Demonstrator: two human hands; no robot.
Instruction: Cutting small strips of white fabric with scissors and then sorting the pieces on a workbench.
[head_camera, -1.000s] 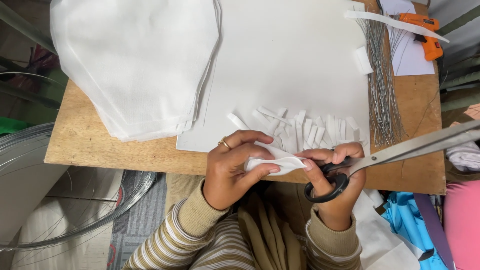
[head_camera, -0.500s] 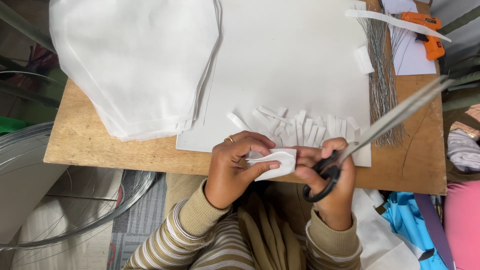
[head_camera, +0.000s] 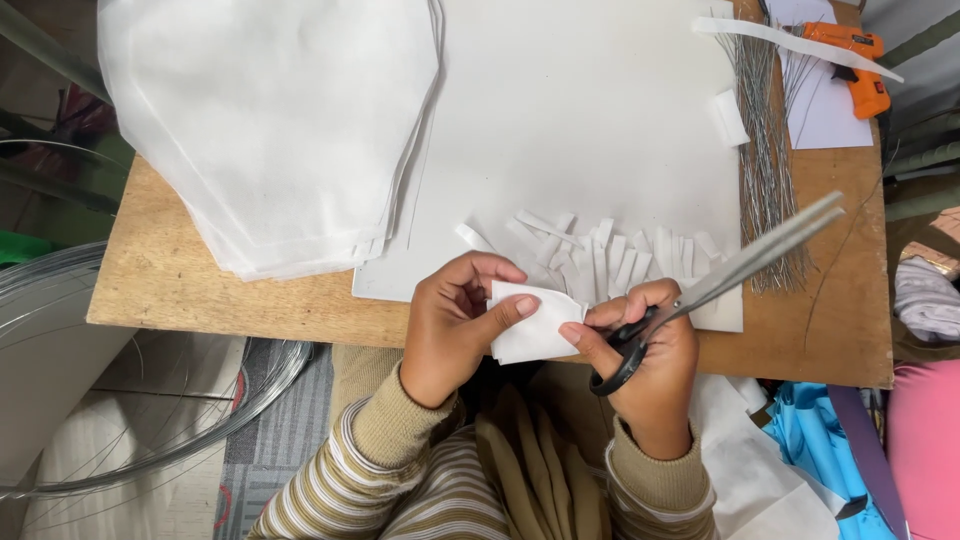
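Note:
My left hand (head_camera: 455, 325) pinches a small folded piece of white fabric (head_camera: 530, 322) at the near edge of the wooden table (head_camera: 200, 290). My right hand (head_camera: 650, 360) holds black-handled scissors (head_camera: 725, 275), fingers through the loops, and its fingertips also touch the right side of the white piece. The long metal blades point up to the right, nearly closed, away from the piece. Just beyond my hands lie several narrow white cut strips (head_camera: 610, 255) on a large white sheet (head_camera: 570, 110).
A stack of white fabric pieces (head_camera: 270, 120) covers the table's left half. A bundle of thin metal wires (head_camera: 765, 150) lies at the right, with an orange glue gun (head_camera: 850, 60) on paper behind it. Coiled wire (head_camera: 110, 400) sits on the floor at left.
The scissor blades have swung upward and away from the white piece. Both hands now hold the piece between them, turned up from the table edge.

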